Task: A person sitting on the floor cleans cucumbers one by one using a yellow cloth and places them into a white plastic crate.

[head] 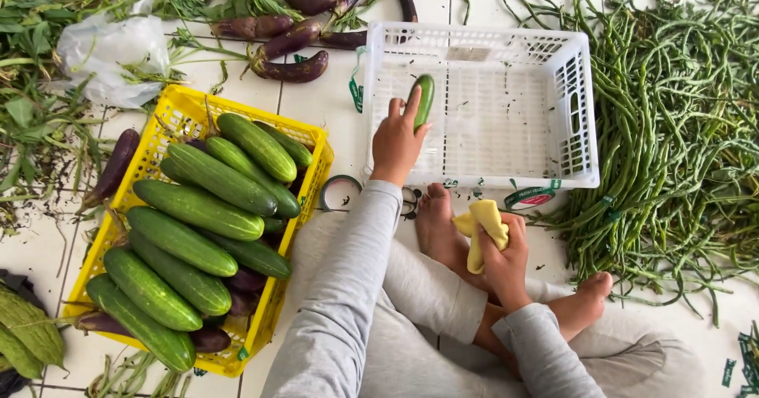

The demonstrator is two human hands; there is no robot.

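I see a small green cucumber (424, 100) standing nearly upright over the near-left part of the white plastic crate (581, 113), and my left hand (398, 139) is clamped on its lower half, fingers wrapped round it from about seven o'clock. The cucumber sits just inside the crate's front-left corner region; I cannot tell whether its tip touches the crate floor. My right hand (502, 252) is at roughly five o'clock from the cucumber, closed tight on a folded yellow cloth (481, 226), which sticks out above the fist. That hand rests against my bare foot (437, 228), just below the crate's near wall.

At nine o'clock from the crate lies a yellow basket (183, 107), heaped with long green cucumbers (198, 208) lying side by side, with a few dark purple eggplants (237, 287) showing underneath. A roll of tape (338, 192) lies on the tiled floor (316, 98) between the basket and the crate, touching neither as far as I can see.

At eleven o'clock from the crate, more purple eggplants (292, 42) are scattered on the floor, near a crumpled clear plastic bag (111, 54) and loose green leaves (32, 98). At three o'clock a wide pile of long green beans (672, 129) spreads beside the crate, touching its right wall. Two ridged bitter gourds (28, 335) lie at the far lower left.
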